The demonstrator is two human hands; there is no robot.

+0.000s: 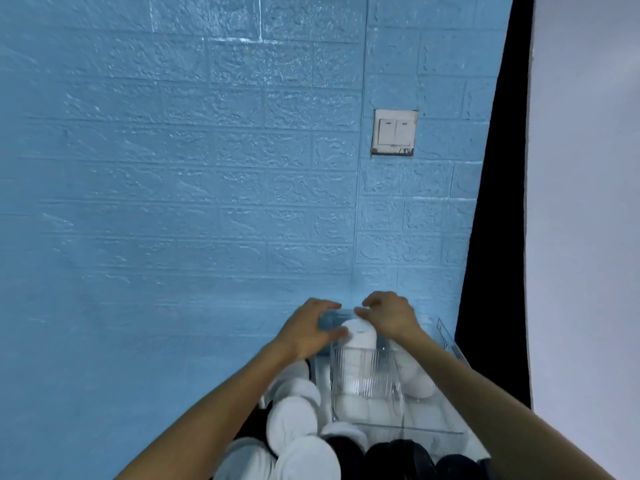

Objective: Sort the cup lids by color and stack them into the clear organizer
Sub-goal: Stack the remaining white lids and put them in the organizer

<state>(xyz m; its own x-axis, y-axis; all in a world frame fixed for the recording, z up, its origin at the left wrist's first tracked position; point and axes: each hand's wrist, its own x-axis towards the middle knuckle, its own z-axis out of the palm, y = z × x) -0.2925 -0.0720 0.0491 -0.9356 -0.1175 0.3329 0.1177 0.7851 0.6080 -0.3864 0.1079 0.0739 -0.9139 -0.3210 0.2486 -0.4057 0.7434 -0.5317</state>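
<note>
**Head view: both hands seat a white stack in the clear organizer**

Head camera, nearest first: loose white lids (292,422) and black lids (398,460) lie heaped below and toward the viewer from the grip, the white ones mostly under the left forearm, the black ones along the bottom edge. They look like shallow round discs with raised rims, matte and light.

Beyond them stands the clear organizer (367,382), ribbed and see-through, with a column of white lids visible through its wall. A second pale stack (417,379) sits just beside it, under the right wrist.

At the top of that column is the white stack (360,336), directly between the two hands, its long axis running upright, down into the organizer. The left hand (308,332) curls its fingers against the stack's left side; the right hand (389,317) pinches the top rim from the far right. Both are equally close, so either could press.

My judgement: the stack must go straight down from the grip.

Farthest back, a blue brick-pattern wall (207,168) carries a white switch (394,132).
</note>
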